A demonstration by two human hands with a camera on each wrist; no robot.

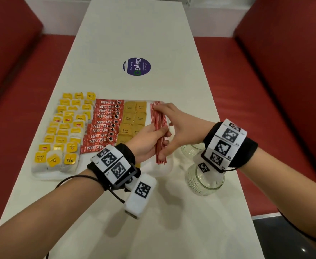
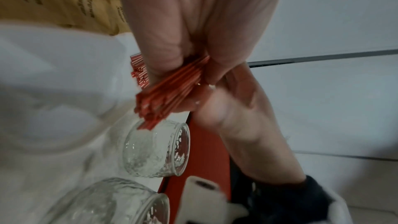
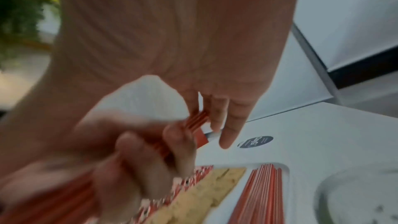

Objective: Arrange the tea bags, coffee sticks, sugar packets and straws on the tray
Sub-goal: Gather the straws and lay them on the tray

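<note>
A white tray (image 1: 165,170) holds rows of yellow tea bags (image 1: 65,131), red coffee sticks (image 1: 103,126) and brown sugar packets (image 1: 134,116). At its right end my left hand (image 1: 158,137) grips a bundle of thin red straws (image 1: 160,148) (image 2: 168,94) around the middle, just above the tray. My right hand (image 1: 169,116) pinches the far part of the same bundle between fingers and thumb. More red straws (image 3: 264,193) lie flat on the tray beside the sugar packets (image 3: 204,192).
Two clear glass jars (image 1: 203,182) (image 1: 190,150) stand on the white table right of the tray, under my right wrist. A round dark sticker (image 1: 136,66) lies further back. Red benches flank the table on both sides.
</note>
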